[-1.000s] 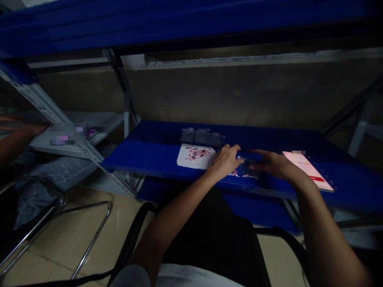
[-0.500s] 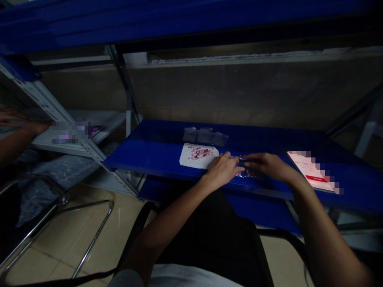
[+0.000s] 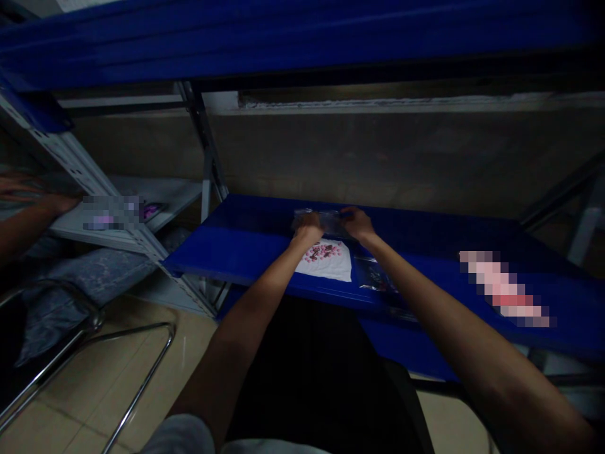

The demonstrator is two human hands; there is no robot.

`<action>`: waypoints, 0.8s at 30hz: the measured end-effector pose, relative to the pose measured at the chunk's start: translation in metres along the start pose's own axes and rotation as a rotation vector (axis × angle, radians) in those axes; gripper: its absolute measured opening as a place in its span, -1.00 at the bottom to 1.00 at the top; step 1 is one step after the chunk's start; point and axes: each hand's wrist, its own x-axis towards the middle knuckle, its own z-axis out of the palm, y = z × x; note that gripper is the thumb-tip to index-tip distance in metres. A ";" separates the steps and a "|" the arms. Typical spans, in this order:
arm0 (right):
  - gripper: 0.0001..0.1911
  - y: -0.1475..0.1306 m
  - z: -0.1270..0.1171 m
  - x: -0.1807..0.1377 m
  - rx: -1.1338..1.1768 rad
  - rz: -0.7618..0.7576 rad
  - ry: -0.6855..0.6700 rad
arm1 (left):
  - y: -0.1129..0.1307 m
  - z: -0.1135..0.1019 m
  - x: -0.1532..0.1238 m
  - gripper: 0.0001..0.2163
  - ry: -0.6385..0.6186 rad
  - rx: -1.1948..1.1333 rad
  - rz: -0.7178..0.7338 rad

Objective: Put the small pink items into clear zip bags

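Both my hands reach to the back of the blue shelf [image 3: 246, 249]. My left hand [image 3: 307, 232] and my right hand [image 3: 358, 222] rest on a stack of clear plastic bags [image 3: 326, 219], fingers curled on its two ends. Just in front of them lies a white sheet [image 3: 331, 265] with several small pink and dark pieces [image 3: 324, 251] on it. To the right of the sheet lies a filled clear bag [image 3: 375, 276].
A lit, blurred screen [image 3: 503, 287] lies at the shelf's right. Another person's hand [image 3: 42, 200] rests on a grey shelf at the left. A metal chair frame [image 3: 94, 353] stands on the tiled floor. A blue shelf runs overhead.
Both hands left the filled bag near the shelf's front edge and moved back to the stack of clear bags. The view shifted slightly.
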 end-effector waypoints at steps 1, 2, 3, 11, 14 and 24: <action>-0.58 -0.001 0.007 0.004 -0.015 0.027 0.010 | 0.001 0.004 0.001 -0.64 -0.022 0.007 -0.010; -0.57 -0.002 0.012 0.007 -0.030 0.052 0.019 | 0.002 0.008 0.002 -0.64 -0.039 0.014 -0.018; -0.56 -0.002 0.015 0.008 -0.039 0.066 0.026 | 0.003 0.011 0.002 -0.63 -0.052 0.018 -0.027; -0.63 -0.004 0.007 0.007 0.133 0.106 0.058 | -0.001 0.007 0.007 -0.68 -0.002 -0.055 0.005; -0.73 -0.005 -0.009 -0.006 0.267 0.122 0.035 | -0.001 -0.003 0.006 -0.88 0.096 -0.276 -0.007; -0.65 -0.012 -0.042 -0.115 1.041 0.130 -0.163 | 0.011 -0.028 -0.073 -0.48 -0.217 -0.945 -0.092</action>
